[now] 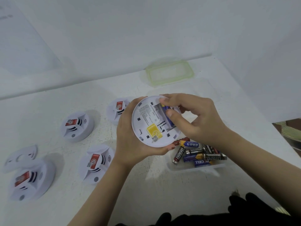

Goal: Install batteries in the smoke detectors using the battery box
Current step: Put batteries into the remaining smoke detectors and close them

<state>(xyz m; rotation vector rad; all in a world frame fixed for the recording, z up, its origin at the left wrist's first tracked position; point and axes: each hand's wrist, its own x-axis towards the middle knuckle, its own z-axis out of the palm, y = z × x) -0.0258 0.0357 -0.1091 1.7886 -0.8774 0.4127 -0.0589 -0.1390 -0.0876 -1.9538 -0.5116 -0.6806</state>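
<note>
White detector (147, 126): being held above the table (146, 185), back facing up, battery bay showing.
Left hand (128, 144): cupping the detector from beneath, fingers curling round its rim.
Right hand (198, 118): pinching a blue battery (167, 110) between thumb and forefinger, pressing it into the bay.
Seating: battery lying partly in the bay; I cannot tell whether it is fully home.
Detector handling: looking light, stiff and hollow, with a smooth rim; gripping the rim is leaving the bay free.
Battery handling: looking small, hard and slick, likely rolling if dropped; holding it mid-body is leaving both ends free for the contacts.
Box (179, 169): standing on the table just under the right wrist, holding loose batteries.
Lid (170, 73): lying apart at the back.
Spare detectors (78, 126): four sitting on the table at left.
</note>
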